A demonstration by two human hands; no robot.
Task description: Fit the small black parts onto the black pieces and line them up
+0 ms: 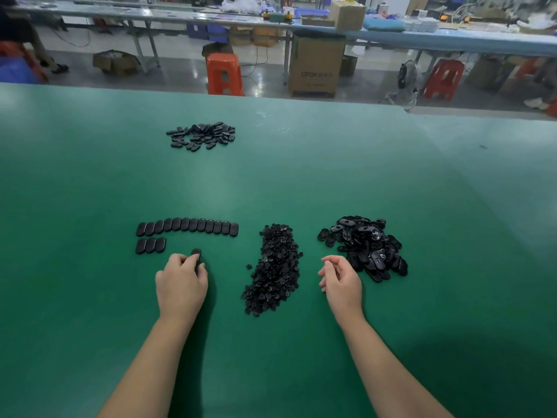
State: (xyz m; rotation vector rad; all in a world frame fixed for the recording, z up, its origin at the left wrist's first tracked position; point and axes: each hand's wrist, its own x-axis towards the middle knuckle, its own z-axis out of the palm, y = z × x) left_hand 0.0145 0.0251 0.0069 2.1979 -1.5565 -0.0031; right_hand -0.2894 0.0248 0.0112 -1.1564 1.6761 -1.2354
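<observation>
Left hand (pixel 181 279): fingers curled round one black piece (pixel 196 254), held on the green tabletop (pixel 271 176) just right of the short second row (pixel 150 245), below the long row (pixel 187 227). Right hand (pixel 340 279): fingers loosely curled, holding nothing (between small-parts heap (pixel 274 267) and unfitted-piece pile (pixel 366 247)).

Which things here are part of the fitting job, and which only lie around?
Part of the job:
- left hand holding a black piece
- right hand, holding nothing
- two rows of lined-up pieces
- heap of small black parts
- heap of larger black pieces

Probably only around:
- far pile of black pieces
- orange stool
- cardboard box
</observation>
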